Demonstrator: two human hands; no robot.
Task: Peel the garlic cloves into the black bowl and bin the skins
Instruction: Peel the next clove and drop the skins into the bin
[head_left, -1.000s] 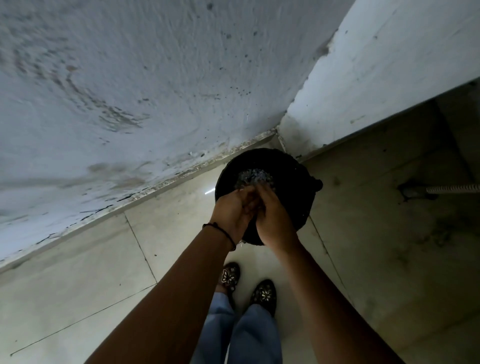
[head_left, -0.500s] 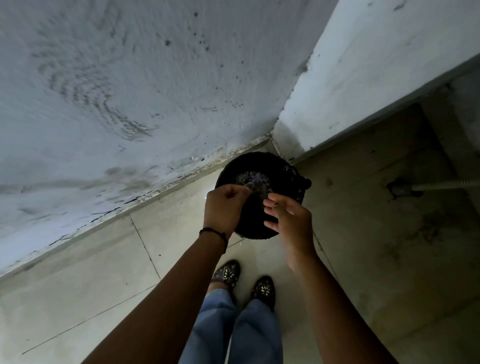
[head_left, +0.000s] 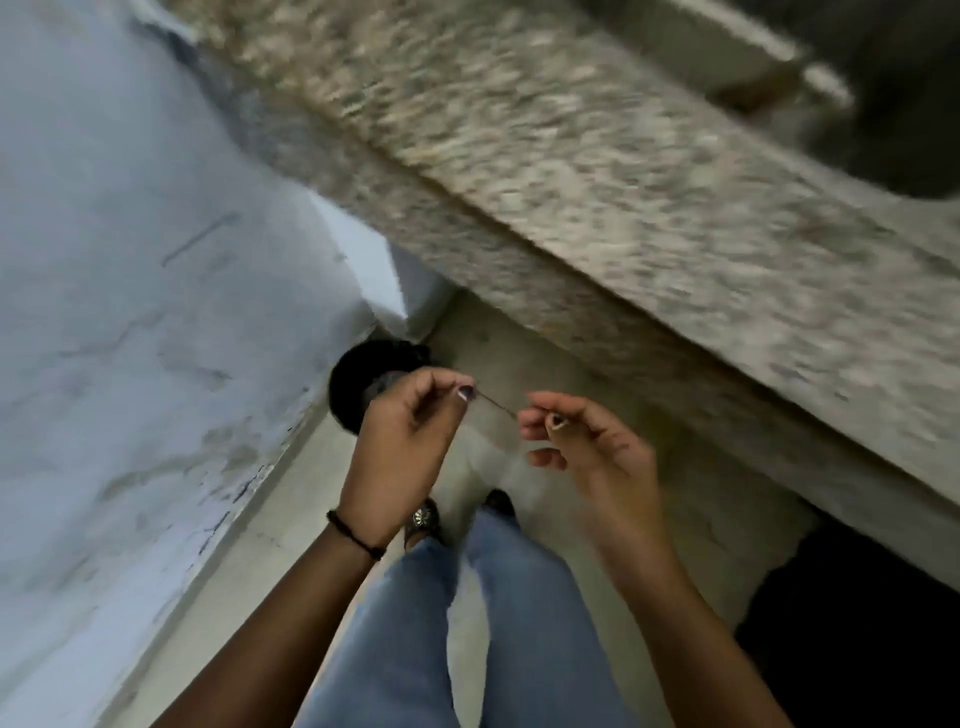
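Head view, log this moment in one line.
left hand pinches thin strand | right hand near its end | bin behind left hand

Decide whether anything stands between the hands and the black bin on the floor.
Nothing visible does. The left hand, pinching a thin strand, hangs over the near edge of the bin; the right hand is beside it, over the floor.

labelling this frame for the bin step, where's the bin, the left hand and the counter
bin (head_left: 347, 385), head view, on its black rim left of the hand
left hand (head_left: 402, 436), head view, on the middle of the hand
counter (head_left: 597, 208), head view, on its speckled stone top
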